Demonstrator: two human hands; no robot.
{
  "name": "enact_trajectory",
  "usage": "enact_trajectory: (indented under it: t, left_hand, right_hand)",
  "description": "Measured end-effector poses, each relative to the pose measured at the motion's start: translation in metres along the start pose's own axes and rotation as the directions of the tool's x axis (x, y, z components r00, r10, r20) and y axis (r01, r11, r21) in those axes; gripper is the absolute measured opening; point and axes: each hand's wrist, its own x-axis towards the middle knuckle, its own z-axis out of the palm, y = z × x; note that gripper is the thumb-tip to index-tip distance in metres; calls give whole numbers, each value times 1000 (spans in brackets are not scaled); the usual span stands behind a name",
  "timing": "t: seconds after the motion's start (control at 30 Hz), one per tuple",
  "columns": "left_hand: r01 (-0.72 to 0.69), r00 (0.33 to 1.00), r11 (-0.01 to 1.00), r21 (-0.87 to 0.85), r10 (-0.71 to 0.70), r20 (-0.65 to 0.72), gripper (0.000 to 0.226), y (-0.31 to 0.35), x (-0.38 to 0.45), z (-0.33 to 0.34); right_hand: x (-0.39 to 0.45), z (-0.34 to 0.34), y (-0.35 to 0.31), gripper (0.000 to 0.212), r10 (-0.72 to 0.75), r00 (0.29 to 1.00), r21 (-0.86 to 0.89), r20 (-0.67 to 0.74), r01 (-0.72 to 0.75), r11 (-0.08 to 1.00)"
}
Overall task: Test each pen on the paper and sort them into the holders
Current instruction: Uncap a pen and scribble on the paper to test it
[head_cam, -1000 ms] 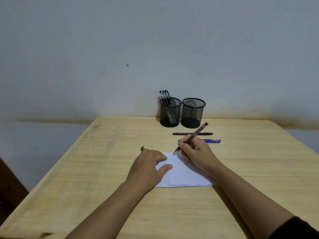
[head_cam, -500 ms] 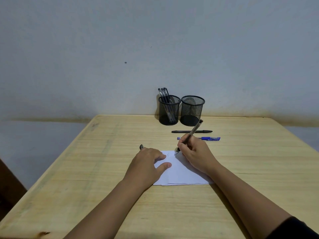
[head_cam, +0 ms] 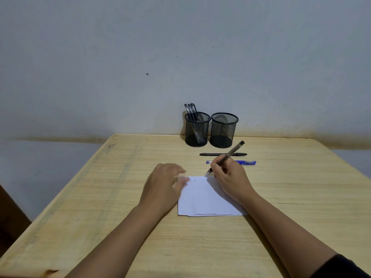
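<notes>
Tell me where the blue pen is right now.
In the head view, the blue pen lies flat on the wooden table, just beyond the right hand, nearer than the black pen.

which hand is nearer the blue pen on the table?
Right. The right hand sits just in front of the blue pen, overlapping it in view; the left hand is further left, by the paper.

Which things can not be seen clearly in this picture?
Head view:
- Left hand: fingers motion-blurred; grip unclear.
- Marks on the paper: too small and faint to read.
- Blue pen: its middle hidden behind the right hand.
- Pens in the left holder: lower parts dim behind mesh, exact count uncertain.
- Held pen: tip contact with paper unclear.
</notes>
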Motion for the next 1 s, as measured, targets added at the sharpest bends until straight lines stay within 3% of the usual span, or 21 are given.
enact_trajectory:
  t: [0.07, 0.13, 0.2, 0.3, 0.43, 0.5, 0.6, 0.77, 1.0]
  left_hand:
    - [43, 999, 998, 36, -42, -14, 30, -10, 9, -6]
    - [46, 994, 995, 94, -55, 93, 37, -24, 14, -8]
    - [34, 986, 996, 77, -46, 159, 34, -35, 17, -8]
    - [91, 986, 996, 17, -93, 136, 23, -35, 18, -11]
    - [196, 980, 947, -255, -200, 12, 15, -22, 18, -21]
    - [236, 958, 871, -431, -283, -48, 16, -13, 18, -25]
    - [268, 932, 728, -631, -362, -23, 12, 6, 22, -28]
    - [205, 962, 718, -665, -271, 3, 14, 22, 34, -34]
    - [159, 980, 745, -648, -196, 15, 19, 23, 35, -34]
  right_hand:
    - [-1, -2, -1, 12, 14, 1000, 55, -12, -14, 998]
    - [0, -3, -2, 15, 35, 999, 98, -23, -32, 995]
    - [0, -4, -3, 19, 79, 996, 178, -39, -71, 982]
    - [1, -7, -12, 26, 152, 988, 375, -35, -128, 918]
    - [-3, -7, -28, 16, 105, 994, 485, 2, -93, 870]
    - [-6, -4, -36, 12, 60, 998, 520, 19, -61, 852]
    - [-4, 0, -50, 12, 9, 999, 534, 31, -24, 845]
    - [3, -6, -65, 13, -42, 999, 540, -9, 40, 841]
    - [1, -4, -61, 12, -27, 999, 523, 31, 6, 852]
